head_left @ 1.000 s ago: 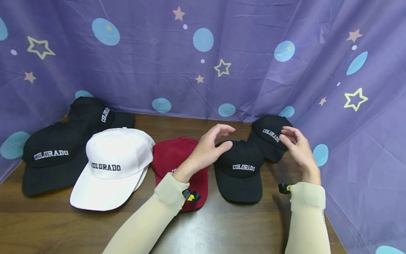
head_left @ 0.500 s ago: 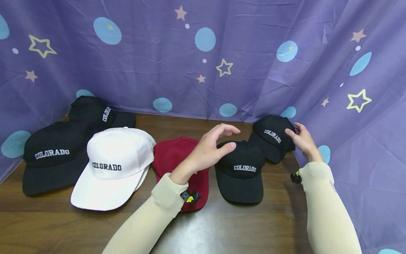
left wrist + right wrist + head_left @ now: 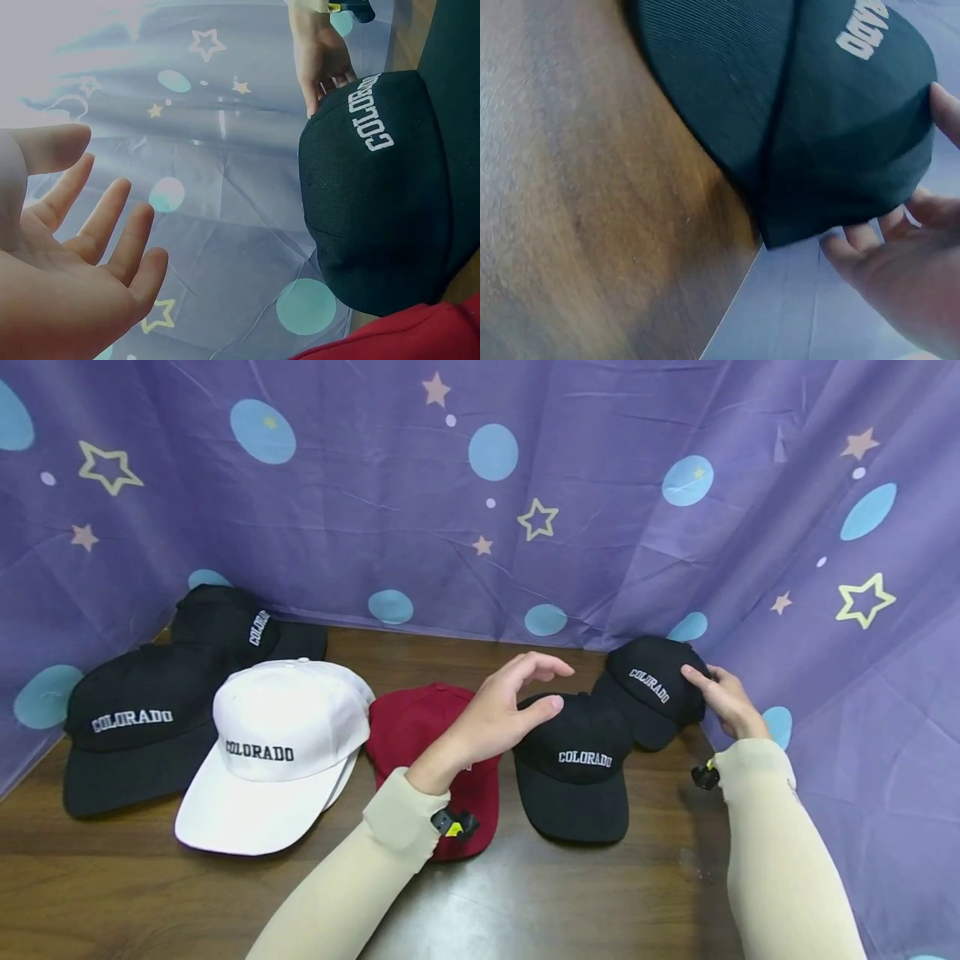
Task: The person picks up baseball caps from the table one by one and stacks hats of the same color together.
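At the back right, my right hand [image 3: 731,700] grips the side of a small black cap [image 3: 654,689] with COLORADO in white letters. In the right wrist view, the thumb lies on that cap's crown [image 3: 855,127] and the other fingers are at its rear edge, their tips partly hidden. A second black cap [image 3: 573,802] sits in front of it, brim toward me, the two overlapping. My left hand [image 3: 498,714] hovers between this front black cap and a red cap [image 3: 472,810], its fingers loosely bent around nothing. The left forearm and hand hide part of the red cap.
White caps [image 3: 277,718], seemingly stacked, stand left of the red one. Two more black caps, one in front [image 3: 138,718] and one behind [image 3: 221,622], lie at the far left. A purple curtain [image 3: 420,502] borders the brown wooden table [image 3: 480,910] at the back and sides.
My right hand has moved right from in front of the back black cap to its side and taken hold of it. The left hand stays nearly in place.
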Demonstrator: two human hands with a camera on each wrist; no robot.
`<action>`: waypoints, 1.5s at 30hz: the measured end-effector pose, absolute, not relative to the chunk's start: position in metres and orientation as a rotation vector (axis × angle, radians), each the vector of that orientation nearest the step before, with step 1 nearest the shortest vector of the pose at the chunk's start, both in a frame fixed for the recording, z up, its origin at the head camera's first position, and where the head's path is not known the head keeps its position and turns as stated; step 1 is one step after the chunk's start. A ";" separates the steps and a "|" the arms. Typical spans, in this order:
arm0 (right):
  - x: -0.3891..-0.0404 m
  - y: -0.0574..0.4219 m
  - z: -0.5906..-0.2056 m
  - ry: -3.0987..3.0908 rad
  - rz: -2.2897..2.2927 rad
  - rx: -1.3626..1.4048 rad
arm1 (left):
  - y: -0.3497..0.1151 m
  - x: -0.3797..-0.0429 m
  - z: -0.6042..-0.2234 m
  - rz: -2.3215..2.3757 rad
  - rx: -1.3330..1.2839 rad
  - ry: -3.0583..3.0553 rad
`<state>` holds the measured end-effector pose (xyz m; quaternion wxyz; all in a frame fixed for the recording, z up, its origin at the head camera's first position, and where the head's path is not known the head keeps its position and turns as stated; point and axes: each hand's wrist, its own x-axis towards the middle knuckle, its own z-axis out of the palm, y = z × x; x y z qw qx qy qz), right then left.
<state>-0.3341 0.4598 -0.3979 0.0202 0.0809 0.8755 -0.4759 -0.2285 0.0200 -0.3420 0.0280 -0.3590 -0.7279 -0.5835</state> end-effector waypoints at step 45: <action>-0.191 0.362 -0.290 2.384 -2.594 -0.843 | -0.001 -0.243 -0.339 -1.847 -1.016 -2.156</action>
